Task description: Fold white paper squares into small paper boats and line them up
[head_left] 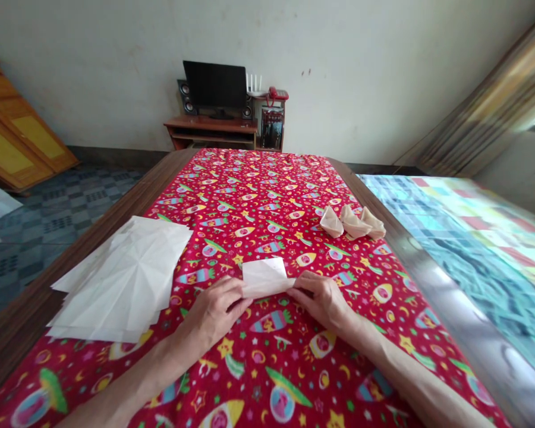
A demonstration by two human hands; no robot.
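A small folded piece of white paper (264, 277) lies on the red patterned cloth (267, 371) in front of me. Its near edge is folded over into a long flap. My left hand (223, 299) pinches the left end of that flap between thumb and fingers. At the right end, my right hand (321, 297) grips the paper the same way. Left of my hands rests a stack of creased white paper sheets (127, 276). Farther right, several folded paper shapes (353, 222) stand close together in a row.
The cloth covers a brown wooden table (111, 208). Beyond it a monitor (216, 86), speakers and a red telephone (274, 94) sit on a small desk (209, 123). A bed with a patterned cover (468, 238) adjoins the right side; a wooden cabinet (20, 128) stands far left.
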